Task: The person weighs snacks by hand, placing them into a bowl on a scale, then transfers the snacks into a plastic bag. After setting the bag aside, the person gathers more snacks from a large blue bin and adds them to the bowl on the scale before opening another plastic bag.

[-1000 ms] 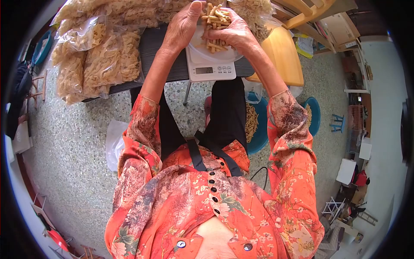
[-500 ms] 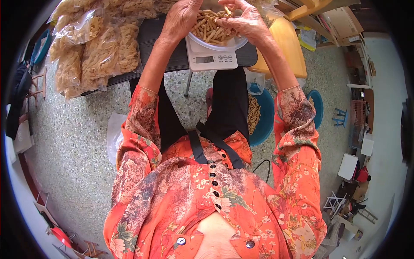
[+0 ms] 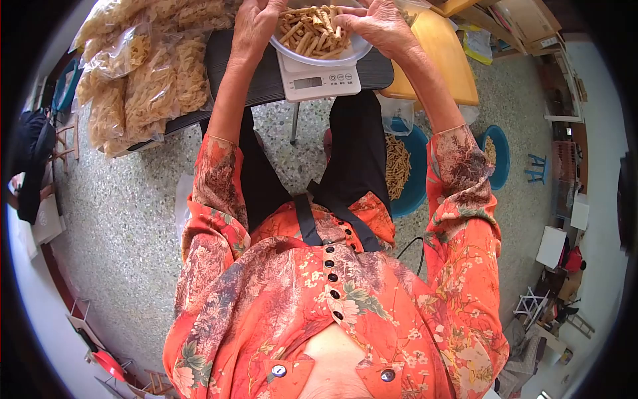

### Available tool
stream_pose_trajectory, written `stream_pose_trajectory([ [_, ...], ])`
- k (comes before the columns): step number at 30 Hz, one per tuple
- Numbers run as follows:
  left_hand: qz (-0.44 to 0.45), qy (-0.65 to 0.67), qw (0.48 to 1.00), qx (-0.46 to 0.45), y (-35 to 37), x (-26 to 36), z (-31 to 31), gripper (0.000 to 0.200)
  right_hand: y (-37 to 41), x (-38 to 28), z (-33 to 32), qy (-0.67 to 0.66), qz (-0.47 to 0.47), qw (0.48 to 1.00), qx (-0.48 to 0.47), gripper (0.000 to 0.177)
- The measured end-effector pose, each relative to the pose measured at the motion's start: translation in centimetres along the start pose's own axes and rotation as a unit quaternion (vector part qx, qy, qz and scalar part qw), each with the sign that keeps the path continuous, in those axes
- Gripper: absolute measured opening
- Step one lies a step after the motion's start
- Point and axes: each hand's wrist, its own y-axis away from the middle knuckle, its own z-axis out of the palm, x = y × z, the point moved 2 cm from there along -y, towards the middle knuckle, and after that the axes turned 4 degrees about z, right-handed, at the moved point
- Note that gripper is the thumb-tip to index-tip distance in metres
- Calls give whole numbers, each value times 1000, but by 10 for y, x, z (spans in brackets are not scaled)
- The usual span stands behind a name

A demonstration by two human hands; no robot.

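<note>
A white bowl (image 3: 359, 52) of short brown stick-shaped pieces (image 3: 309, 33) rests on a white digital scale (image 3: 322, 83) at the edge of a dark table (image 3: 256, 83). My left hand (image 3: 258, 28) is at the bowl's left side, its fingers partly cut off by the top edge. Over the bowl's right side is my right hand (image 3: 384, 28), thumb and fingertips pinched at the sticks; what they hold, if anything, is too small to make out.
Clear bags of pale dried food (image 3: 156, 86) are piled at the table's left. A yellow stool (image 3: 442, 63) stands at right. Blue-green basins (image 3: 415, 173) with sticks sit on the floor, and a blue stool (image 3: 535, 168) is farther right.
The view has shifted slightly, so the bowl and scale appear farther up and left. My right hand's fingers have moved from a raised stick to the sticks near the bowl's right side.
</note>
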Motion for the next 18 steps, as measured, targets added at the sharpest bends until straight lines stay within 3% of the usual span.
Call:
stream_pose_trajectory([
  [2, -33, 28, 999, -21, 2, 1, 2, 54, 0, 4, 0, -7, 10, 1000, 11, 61],
  [5, -47, 43, 998, -12, 2, 1, 1, 52, -2, 10, -1, -48, -49, 998, 15, 54],
  [10, -92, 85, 992, -24, 1, -10, 0, 48, 4, 8, -5, 41, -12, 995, 86, 33],
  [14, -124, 63, 990, -11, 0, -11, 2, 45, 7, 11, -7, 30, -9, 993, 113, 29],
  [16, -147, 106, 983, -43, -2, -19, -1, 64, 6, 17, -8, -57, -9, 991, 120, 27],
  [18, -120, 85, 988, -49, -6, -38, -3, 57, 11, 18, -9, -95, -3, 986, 136, 26],
])
